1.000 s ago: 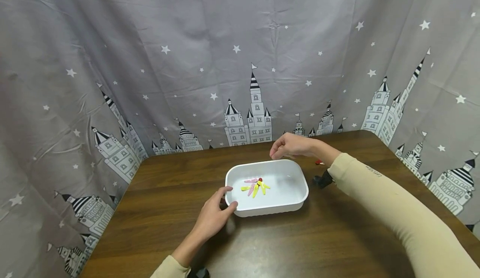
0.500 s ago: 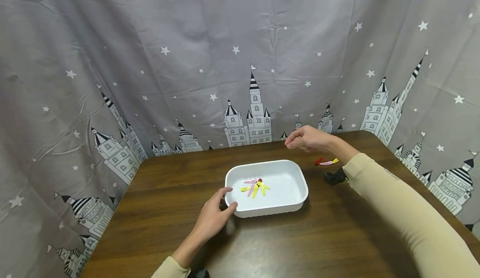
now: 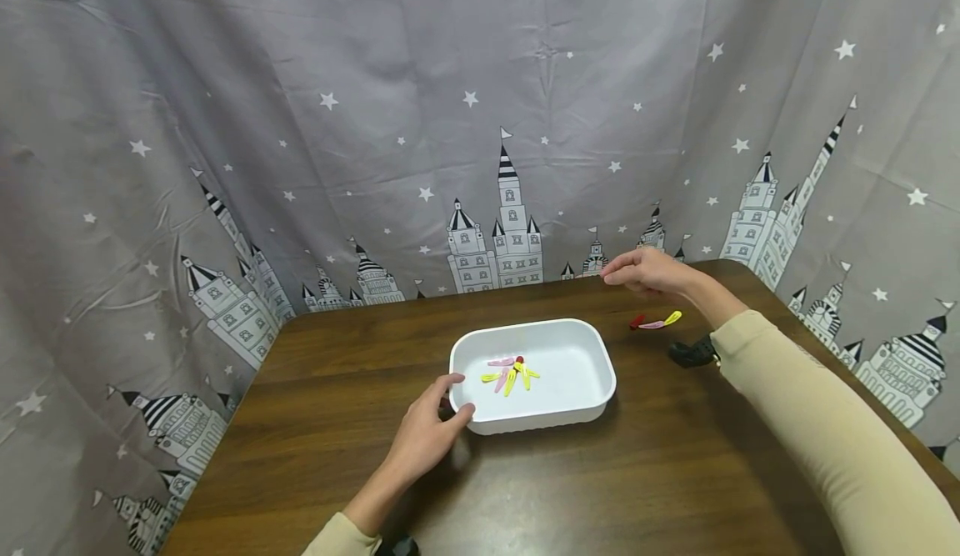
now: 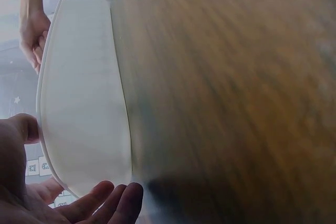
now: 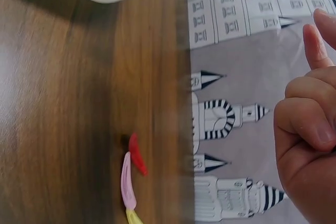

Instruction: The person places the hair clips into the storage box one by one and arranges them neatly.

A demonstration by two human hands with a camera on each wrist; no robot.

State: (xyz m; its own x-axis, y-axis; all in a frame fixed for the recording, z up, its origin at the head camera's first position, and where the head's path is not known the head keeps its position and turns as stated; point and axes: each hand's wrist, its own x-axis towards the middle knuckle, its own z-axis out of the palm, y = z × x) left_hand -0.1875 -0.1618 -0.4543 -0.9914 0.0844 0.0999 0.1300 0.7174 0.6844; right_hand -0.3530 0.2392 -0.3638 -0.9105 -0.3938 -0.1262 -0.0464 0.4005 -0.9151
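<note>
In the head view a white plastic tray (image 3: 573, 377) stands mid-table with several pink and yellow hair clips (image 3: 511, 383) and a bit of red in its left half. My left hand (image 3: 427, 427) holds the tray at its near left corner, thumb on the near rim and fingers along the left side. My right hand (image 3: 651, 272) is raised beyond the tray's right side, holding nothing; in the right wrist view some fingers curl while two reach out apart. Below it lie a red hair clip (image 5: 137, 156), a pink hair clip (image 5: 127, 182) and a yellow hair clip (image 3: 672, 318).
The dark wooden table (image 3: 337, 389) extends around the tray. Behind it hangs a grey curtain (image 3: 360, 81) printed with stars and castles. A black wrist strap (image 3: 692, 351) shows at the right sleeve.
My right hand has moved right and up from above the tray's far rim, uncovering the pink and yellow clips on the table. Left hand and tray stay put.
</note>
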